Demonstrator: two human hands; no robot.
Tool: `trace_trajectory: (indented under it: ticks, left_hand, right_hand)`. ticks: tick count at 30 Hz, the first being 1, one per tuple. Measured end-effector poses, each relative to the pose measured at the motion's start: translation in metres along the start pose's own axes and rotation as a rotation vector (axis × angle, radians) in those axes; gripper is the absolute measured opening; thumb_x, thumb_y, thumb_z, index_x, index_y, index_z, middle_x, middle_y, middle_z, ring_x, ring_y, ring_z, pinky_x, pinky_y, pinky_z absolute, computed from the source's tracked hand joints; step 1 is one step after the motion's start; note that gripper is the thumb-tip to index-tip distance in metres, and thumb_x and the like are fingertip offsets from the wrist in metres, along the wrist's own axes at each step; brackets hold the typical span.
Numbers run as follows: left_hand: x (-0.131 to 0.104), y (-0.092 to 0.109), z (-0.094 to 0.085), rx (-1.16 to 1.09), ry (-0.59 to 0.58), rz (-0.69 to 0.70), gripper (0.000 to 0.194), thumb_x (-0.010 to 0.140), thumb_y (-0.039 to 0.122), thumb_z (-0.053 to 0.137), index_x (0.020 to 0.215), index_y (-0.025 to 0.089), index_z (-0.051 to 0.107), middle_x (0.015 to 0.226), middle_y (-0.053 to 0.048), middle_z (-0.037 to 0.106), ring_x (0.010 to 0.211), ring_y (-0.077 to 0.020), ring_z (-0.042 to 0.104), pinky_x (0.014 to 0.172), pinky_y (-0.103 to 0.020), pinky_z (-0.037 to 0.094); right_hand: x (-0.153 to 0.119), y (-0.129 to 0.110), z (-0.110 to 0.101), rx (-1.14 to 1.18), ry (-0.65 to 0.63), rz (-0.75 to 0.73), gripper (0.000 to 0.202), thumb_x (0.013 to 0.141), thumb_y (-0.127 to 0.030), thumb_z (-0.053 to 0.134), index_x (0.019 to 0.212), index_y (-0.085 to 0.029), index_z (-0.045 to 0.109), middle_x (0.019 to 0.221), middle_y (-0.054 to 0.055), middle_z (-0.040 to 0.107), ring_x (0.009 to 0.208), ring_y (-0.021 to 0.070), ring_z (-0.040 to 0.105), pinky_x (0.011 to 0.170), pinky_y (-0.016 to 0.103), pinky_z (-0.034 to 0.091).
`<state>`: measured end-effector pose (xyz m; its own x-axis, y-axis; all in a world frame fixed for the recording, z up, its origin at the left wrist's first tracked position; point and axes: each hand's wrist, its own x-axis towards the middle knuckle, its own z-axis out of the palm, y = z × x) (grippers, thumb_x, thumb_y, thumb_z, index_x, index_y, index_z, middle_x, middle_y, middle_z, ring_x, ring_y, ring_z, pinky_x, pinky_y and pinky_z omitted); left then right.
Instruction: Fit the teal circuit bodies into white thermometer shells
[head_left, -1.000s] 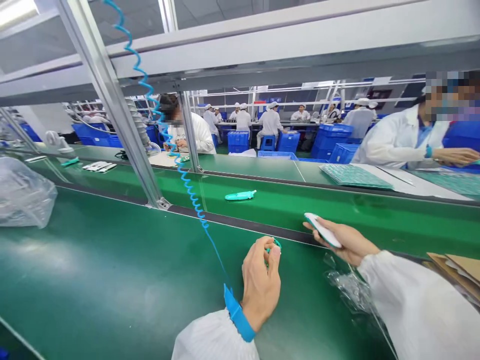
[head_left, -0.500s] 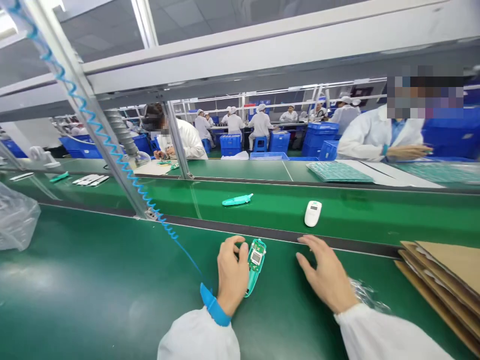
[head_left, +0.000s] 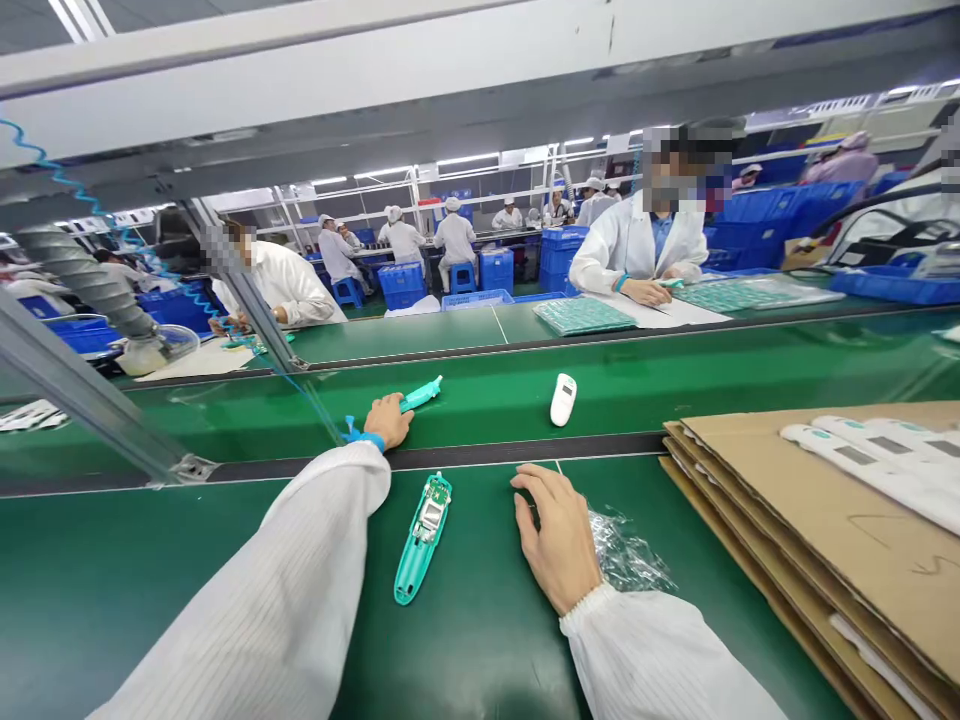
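Observation:
My left hand (head_left: 388,420) reaches over the dark edge strip onto the green belt, its fingers closed around the near end of a slim teal device casing (head_left: 422,394). On the bench below lies another teal casing, a half shell with a circuit board (head_left: 430,515) in its upper part; neither hand touches it. My right hand (head_left: 559,535) is to the right of that shell, low over the bench, with fingers curved, thumb apart and nothing held. A white handheld device (head_left: 563,400) with a small grey display rests on the belt beyond my right hand.
Crumpled clear plastic (head_left: 630,550) lies beside my right hand. Stacked cardboard (head_left: 810,500) at the right bears several white devices (head_left: 862,450). A metal post (head_left: 82,380) stands at the left. Across the belt, a co-worker (head_left: 637,240) sits near teal trays (head_left: 585,315).
My left hand has left the board-fitted shell and moved forward to the casing on the belt. The view has swung right, showing more cardboard. My right hand stays empty.

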<state>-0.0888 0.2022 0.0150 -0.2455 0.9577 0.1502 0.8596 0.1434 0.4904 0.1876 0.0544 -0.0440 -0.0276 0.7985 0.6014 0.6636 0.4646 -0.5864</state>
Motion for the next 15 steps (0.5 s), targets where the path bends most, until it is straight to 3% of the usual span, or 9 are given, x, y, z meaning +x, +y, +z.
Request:
trace_trajectory:
  ticks: [4,8,11,15]
  left_hand:
    - [0.001,0.021,0.014,-0.073,-0.065,-0.079,0.037,0.095,0.036,0.064,0.125,0.016,0.061,0.132,-0.011,0.061,0.118,-0.0261,0.060,0.100,-0.050,0.052]
    - [-0.020,0.039,0.004,-0.264,-0.168,-0.115,0.029,0.098,0.037,0.060,0.112,0.012,0.065,0.106,-0.008,0.070,0.088,-0.0171,0.068,0.080,-0.036,0.058]
    - [-0.060,0.044,-0.015,-0.446,-0.233,-0.057,0.027,0.101,0.033,0.051,0.099,0.011,0.065,0.092,-0.008,0.072,0.072,-0.0122,0.065,0.074,-0.029,0.055]
    - [-0.134,0.042,-0.031,-0.636,-0.257,0.072,0.034,0.100,0.044,0.049,0.098,0.015,0.065,0.086,-0.005,0.071,0.074,-0.0130,0.063,0.075,-0.027,0.050]
  right_hand:
    - [0.001,-0.003,-0.003,0.001,0.032,-0.009,0.016,0.094,-0.020,0.051,0.100,-0.024,0.065,0.116,0.008,0.072,0.108,0.0271,0.065,0.086,0.044,0.042]
    - [0.002,-0.005,-0.004,0.003,0.060,-0.031,0.015,0.095,-0.019,0.051,0.101,-0.024,0.065,0.114,0.006,0.073,0.106,0.0246,0.065,0.086,0.040,0.041]
    - [0.003,-0.008,-0.005,0.013,0.106,-0.053,0.015,0.097,-0.020,0.051,0.102,-0.023,0.065,0.112,0.005,0.073,0.105,0.0223,0.064,0.086,0.038,0.040]
    - [0.004,-0.019,-0.010,0.059,0.142,-0.040,0.013,0.098,-0.025,0.054,0.103,-0.025,0.066,0.108,0.002,0.072,0.101,0.0206,0.063,0.084,0.036,0.038]
